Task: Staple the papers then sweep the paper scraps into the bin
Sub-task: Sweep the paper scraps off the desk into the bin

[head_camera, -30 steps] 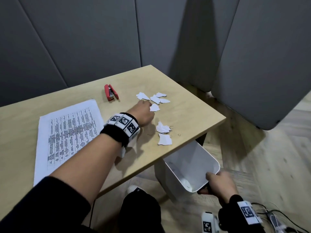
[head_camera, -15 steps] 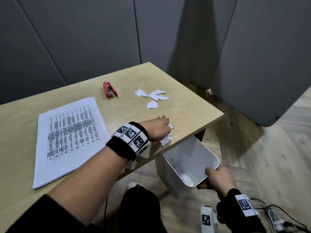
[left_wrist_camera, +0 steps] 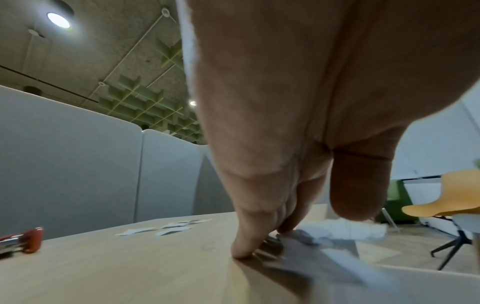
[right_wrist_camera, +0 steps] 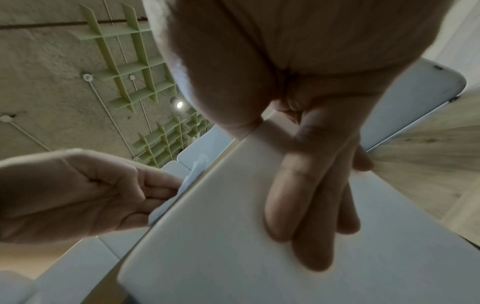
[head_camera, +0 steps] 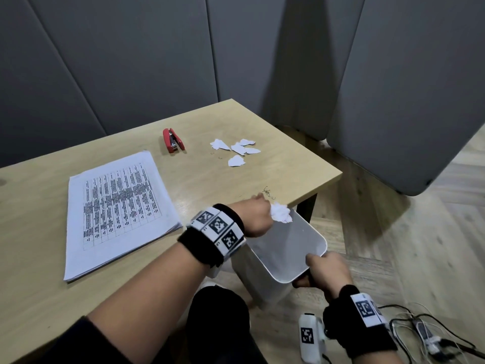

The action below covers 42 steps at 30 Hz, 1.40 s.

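White torn paper scraps (head_camera: 281, 212) leave the wooden worktop (head_camera: 39, 285) edge under your flat, outstretched left hand (head_camera: 256, 215); your right hand (head_camera: 326, 270) grips the white plastic bin (head_camera: 288, 248). Five far scraps (head_camera: 236, 151) remain.

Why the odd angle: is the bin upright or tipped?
Tipped: the bin leans its mouth toward the table edge, its rim gripped by the right hand.

Soft overhead light from round ceiling lamps (left_wrist_camera: 58, 20) leaves dim shadows on the tabletop (head_camera: 39, 285). Both wrist views bend strongly at the edges, and the lower right of the left wrist view is blurred.
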Motion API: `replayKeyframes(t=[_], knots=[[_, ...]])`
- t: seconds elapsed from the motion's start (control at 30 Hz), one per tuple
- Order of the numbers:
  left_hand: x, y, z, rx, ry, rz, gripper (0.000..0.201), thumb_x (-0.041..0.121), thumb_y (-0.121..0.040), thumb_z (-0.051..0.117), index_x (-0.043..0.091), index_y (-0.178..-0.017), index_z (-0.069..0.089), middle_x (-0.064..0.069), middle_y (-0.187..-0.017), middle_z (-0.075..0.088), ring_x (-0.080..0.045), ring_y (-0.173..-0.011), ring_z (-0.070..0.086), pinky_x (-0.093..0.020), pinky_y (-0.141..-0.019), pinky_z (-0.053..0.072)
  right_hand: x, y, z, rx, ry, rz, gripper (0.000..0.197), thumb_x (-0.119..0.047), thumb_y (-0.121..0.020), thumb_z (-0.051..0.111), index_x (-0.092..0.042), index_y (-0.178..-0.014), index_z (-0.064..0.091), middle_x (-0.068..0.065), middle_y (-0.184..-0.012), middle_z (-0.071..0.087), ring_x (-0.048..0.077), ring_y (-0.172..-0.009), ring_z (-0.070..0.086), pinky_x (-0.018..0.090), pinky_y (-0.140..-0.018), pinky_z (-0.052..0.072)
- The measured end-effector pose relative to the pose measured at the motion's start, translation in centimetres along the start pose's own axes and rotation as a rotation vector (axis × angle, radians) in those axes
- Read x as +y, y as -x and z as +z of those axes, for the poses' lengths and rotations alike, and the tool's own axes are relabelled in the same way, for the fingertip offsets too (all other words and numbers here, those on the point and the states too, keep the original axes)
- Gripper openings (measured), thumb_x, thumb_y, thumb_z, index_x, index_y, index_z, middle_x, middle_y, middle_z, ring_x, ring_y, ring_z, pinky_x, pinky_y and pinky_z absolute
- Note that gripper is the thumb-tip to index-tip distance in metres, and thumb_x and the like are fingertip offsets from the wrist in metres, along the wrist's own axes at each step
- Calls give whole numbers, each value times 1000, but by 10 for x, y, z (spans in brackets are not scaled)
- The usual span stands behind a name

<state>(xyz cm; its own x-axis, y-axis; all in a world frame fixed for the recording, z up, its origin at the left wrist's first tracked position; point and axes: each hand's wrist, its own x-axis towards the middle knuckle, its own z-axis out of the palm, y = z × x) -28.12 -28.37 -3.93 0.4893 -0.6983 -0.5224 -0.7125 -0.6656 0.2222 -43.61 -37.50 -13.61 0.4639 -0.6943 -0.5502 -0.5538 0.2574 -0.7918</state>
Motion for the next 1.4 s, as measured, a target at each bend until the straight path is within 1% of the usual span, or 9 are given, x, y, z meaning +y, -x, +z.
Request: replayKeyframes(t=[0.1, 0.33, 0.5, 0.8, 0.93, 1.03, 1.13, 1.3, 1.4], knots=[[11, 8, 10, -52, -3, 81, 61, 13, -98, 26, 1, -156, 8, -13, -166, -4, -22, -155, 4, -32, -125, 11, -1, -1, -1, 6, 5, -10, 17, 5, -89, 45, 3, -78, 58, 34, -60, 71, 42, -49, 72, 59, -70, 64], [3, -17, -31, 116, 47, -2, 51, 13, -99, 27, -2, -148, 30, -18, -162, 18, -26, -151, 20, -33, -122, 20, -2, -7, -5, 26, 19, 4, 16, 4, -87, 44, 9, -82, 58, 27, -51, 69, 42, -49, 73, 62, -74, 63], [-1, -30, -30, 43, -18, -71, 48, 9, -90, 33, -2, -133, 51, -24, -158, 26, -32, -138, 42, -39, -113, 35, -5, -8, -2, 19, 25, 3, 14, 2, -85, 45, 8, -83, 58, 27, -53, 70, 47, -59, 75, 65, -77, 62], [25, 6, 8, 34, -14, 197, 55, 7, -97, 29, 0, -151, 29, -16, -164, 16, -24, -152, 19, -31, -122, 20, -5, -11, 0, -3, 14, -17, 15, 3, -81, 45, 12, -84, 57, 29, -52, 70, 51, -62, 74, 69, -77, 60], [-11, -1, -13, 174, 26, 2, 47, 11, -97, 32, -6, -141, 37, -23, -156, 29, -31, -144, 33, -31, -116, 27, -3, -10, -4, 11, 10, -16, 13, 5, -86, 44, 7, -79, 55, 26, -49, 69, 52, -65, 74, 67, -77, 61], [-40, -8, -23, 107, -19, -180, 49, 10, -91, 31, -8, -134, 44, -31, -151, 31, -39, -140, 35, -41, -116, 31, -2, -8, -5, 25, -7, -13, 13, 6, -86, 44, 8, -80, 55, 30, -54, 68, 51, -61, 74, 67, -75, 61], [-36, -11, -17, 38, 15, -173, 48, 11, -88, 33, -10, -128, 49, -35, -150, 30, -40, -138, 37, -43, -116, 31, -3, -7, -5, 32, -2, -1, 13, 5, -85, 44, 10, -81, 55, 31, -55, 69, 48, -58, 74, 66, -76, 62], [10, 9, 27, -31, -26, 48, 66, 12, -95, 30, -7, -153, 6, -25, -163, -6, -31, -154, 3, -38, -125, 12, -2, -6, -5, 40, -9, 8, 12, 6, -85, 44, 10, -82, 55, 30, -52, 68, 48, -56, 74, 65, -74, 62], [27, 21, 40, -80, -22, 169, 68, 14, -96, 29, -2, -155, -1, -20, -163, -11, -26, -154, -3, -35, -126, 8, -2, -6, -7, 42, -16, 10, 12, 7, -85, 44, 12, -85, 55, 39, -64, 69, 49, -55, 74, 66, -73, 62]])
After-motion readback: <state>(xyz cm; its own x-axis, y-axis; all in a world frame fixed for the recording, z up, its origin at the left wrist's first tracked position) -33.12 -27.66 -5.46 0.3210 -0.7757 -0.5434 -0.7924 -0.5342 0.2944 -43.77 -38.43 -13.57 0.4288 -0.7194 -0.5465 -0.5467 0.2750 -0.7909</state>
